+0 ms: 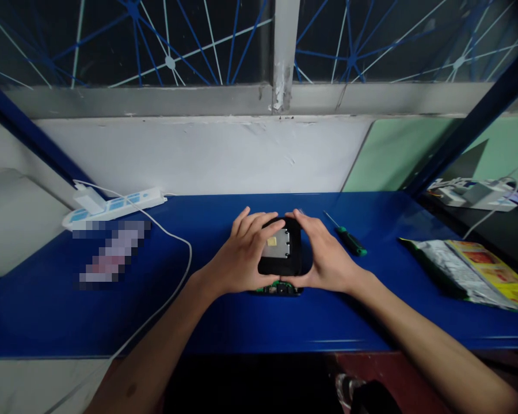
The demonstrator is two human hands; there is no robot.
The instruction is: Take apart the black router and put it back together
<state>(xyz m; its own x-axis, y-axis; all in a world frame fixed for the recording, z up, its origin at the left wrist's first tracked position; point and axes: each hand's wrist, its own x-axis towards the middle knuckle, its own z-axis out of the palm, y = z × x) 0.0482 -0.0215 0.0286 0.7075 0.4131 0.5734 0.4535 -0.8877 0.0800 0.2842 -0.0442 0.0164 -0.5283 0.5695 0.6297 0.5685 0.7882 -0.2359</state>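
Observation:
Both hands grip a black plastic housing (pixel 294 253) with rounded corners, held over the middle of the blue table. Inside it sits a silver metal plate with a small yellowish square. My left hand (pixel 248 250) wraps round its left side, with a finger reaching over the plate. On the opposite edge, my right hand (pixel 326 253) has its fingers at the far corner and thumb at the near one. Just below the housing, a green circuit board (pixel 278 288) shows in part; the rest is hidden behind the housing and hands. A green-and-black screwdriver (pixel 349 240) lies right of my right hand.
A white power strip (pixel 116 208) with a plugged-in adapter stands at the back left. Its white cable (pixel 190 256) curves across the blue table (pixel 224 328). A shiny yellow-and-silver packet (pixel 479 273) lies at the right. Blue frame posts rise on both sides.

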